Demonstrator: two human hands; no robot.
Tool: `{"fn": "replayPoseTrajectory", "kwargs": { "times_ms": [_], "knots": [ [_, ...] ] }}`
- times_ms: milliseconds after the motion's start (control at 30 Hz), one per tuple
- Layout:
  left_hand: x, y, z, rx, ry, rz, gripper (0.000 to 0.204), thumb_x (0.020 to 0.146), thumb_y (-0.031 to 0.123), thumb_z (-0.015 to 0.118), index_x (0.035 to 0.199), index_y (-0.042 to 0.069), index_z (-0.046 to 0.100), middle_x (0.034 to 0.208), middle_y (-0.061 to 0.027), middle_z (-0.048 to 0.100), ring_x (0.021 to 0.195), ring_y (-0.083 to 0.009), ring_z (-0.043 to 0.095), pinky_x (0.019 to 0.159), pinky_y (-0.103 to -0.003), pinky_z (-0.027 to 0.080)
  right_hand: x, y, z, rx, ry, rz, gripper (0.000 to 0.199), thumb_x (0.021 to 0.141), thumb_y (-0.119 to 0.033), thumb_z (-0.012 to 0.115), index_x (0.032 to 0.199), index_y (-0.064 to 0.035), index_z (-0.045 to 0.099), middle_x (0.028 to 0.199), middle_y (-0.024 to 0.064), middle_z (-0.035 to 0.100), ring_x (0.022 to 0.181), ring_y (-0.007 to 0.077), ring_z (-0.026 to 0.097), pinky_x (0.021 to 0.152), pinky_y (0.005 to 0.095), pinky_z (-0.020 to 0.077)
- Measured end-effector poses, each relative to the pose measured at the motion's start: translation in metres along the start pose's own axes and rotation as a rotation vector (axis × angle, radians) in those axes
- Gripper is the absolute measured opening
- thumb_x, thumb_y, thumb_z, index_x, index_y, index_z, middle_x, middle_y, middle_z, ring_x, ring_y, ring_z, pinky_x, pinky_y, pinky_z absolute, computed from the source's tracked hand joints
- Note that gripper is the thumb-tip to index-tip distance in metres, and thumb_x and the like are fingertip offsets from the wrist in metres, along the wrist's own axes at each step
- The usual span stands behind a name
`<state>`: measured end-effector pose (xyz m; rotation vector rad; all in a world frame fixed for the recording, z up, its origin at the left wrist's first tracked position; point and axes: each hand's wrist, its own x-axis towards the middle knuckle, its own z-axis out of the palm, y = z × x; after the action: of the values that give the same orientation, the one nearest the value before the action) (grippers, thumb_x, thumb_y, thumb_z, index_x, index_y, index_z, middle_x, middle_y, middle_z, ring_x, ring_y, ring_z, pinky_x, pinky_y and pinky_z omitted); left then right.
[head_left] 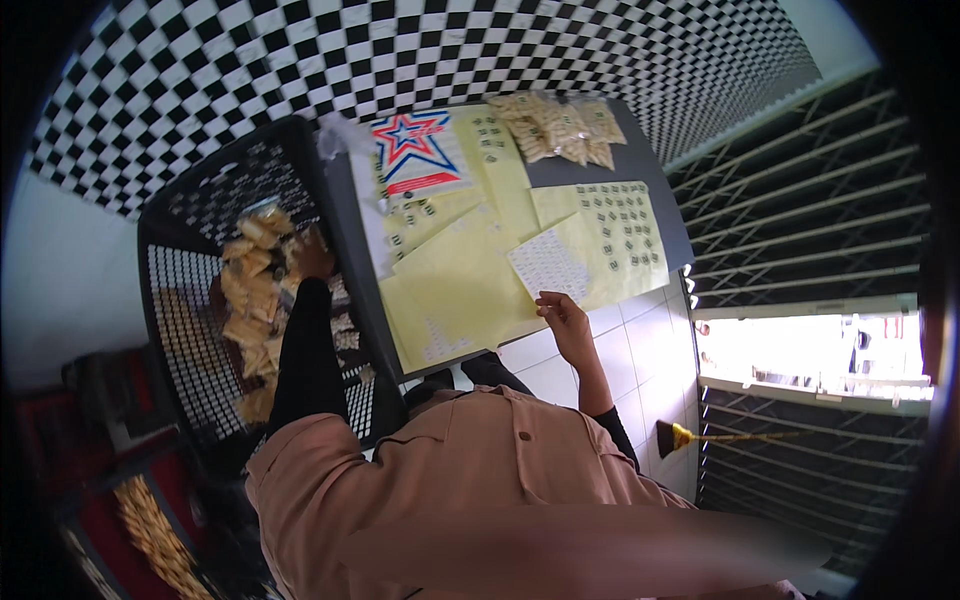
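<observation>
My left hand is down in a black plastic basket, touching the filled clear packets of tan pieces heaped there. Its fingers blend into the shadow, so their grip is hard to make out. My right hand is above the table's near edge, thumb and fingers drawn together at the lower edge of a white sheet of small printed labels. Whether they pinch that sheet or one small label is too small to tell. Beneath it, large yellow sheets overlap, some carrying rows of dark-printed stickers.
Several clear bags of pale pieces lie at the table's far side, beside a printed sheet with a red and blue star. The dark tabletop adjoins a checkered wall. At right, a broom lies near a folding metal gate.
</observation>
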<state>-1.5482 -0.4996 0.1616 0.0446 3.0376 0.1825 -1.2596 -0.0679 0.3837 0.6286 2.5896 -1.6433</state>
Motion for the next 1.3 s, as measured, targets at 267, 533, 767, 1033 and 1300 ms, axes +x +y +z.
{"fn": "replayPoseTrajectory", "kwargs": {
  "times_ms": [267, 533, 767, 1033, 1300],
  "knots": [
    [0.030, -0.026, 0.045, 0.211, 0.000, -0.028, 0.065, 0.083, 0.032, 0.062, 0.141, 0.018, 0.037, 0.148, -0.0127, 0.028, 0.125, -0.0463, 0.039, 0.094, -0.057, 0.044, -0.009, 0.018, -0.022, -0.014, 0.068, -0.040, 0.025, 0.092, -0.009, 0.057, 0.114, 0.0036, 0.059, 0.104, 0.0150, 0.069, 0.091, 0.0202, 0.067, 0.080, 0.0316, 0.0519],
    [-0.004, 0.001, 0.013, 0.106, 0.129, 0.126, 0.048, 0.087, 0.021, 0.056, 0.129, 0.005, 0.042, 0.129, -0.0189, 0.043, 0.114, -0.0431, 0.047, 0.084, -0.053, 0.047, 0.007, 0.013, -0.042, -0.039, 0.106, -0.048, 0.024, 0.090, -0.007, 0.059, 0.112, 0.0028, 0.060, 0.103, 0.0154, 0.068, 0.093, 0.0226, 0.067, 0.081, 0.0322, 0.0521],
    [-0.020, -0.005, -0.101, -0.540, 0.270, -0.337, 0.070, 0.077, 0.020, 0.073, 0.129, -0.004, 0.033, 0.119, -0.0266, 0.044, 0.108, -0.0426, 0.050, 0.093, -0.050, 0.045, 0.050, 0.024, -0.065, -0.016, 0.105, -0.152, 0.024, 0.090, -0.008, 0.058, 0.112, 0.0020, 0.061, 0.103, 0.0140, 0.069, 0.087, 0.0204, 0.067, 0.078, 0.0315, 0.0519],
    [-0.101, 0.069, -0.272, -1.138, 0.629, -0.038, 0.069, 0.075, 0.000, 0.069, 0.132, 0.000, 0.029, 0.126, -0.0172, 0.040, 0.111, -0.0256, 0.051, 0.089, -0.032, 0.046, 0.101, 0.004, -0.044, 0.106, -0.109, -0.259, 0.026, 0.091, -0.010, 0.059, 0.115, 0.0009, 0.060, 0.103, 0.0141, 0.069, 0.093, 0.0206, 0.067, 0.081, 0.0318, 0.0516],
    [-0.211, 0.262, -0.254, -1.551, 0.194, 0.298, 0.072, 0.071, -0.012, 0.063, 0.129, 0.006, 0.026, 0.128, -0.0122, 0.037, 0.123, -0.0239, 0.045, 0.100, -0.038, 0.046, 0.084, -0.059, 0.000, 0.649, -0.742, -0.064, 0.051, 0.097, -0.029, 0.055, 0.133, 0.0045, 0.041, 0.117, 0.0170, 0.060, 0.107, 0.0242, 0.060, 0.091, 0.0347, 0.0482]
  ]
}}
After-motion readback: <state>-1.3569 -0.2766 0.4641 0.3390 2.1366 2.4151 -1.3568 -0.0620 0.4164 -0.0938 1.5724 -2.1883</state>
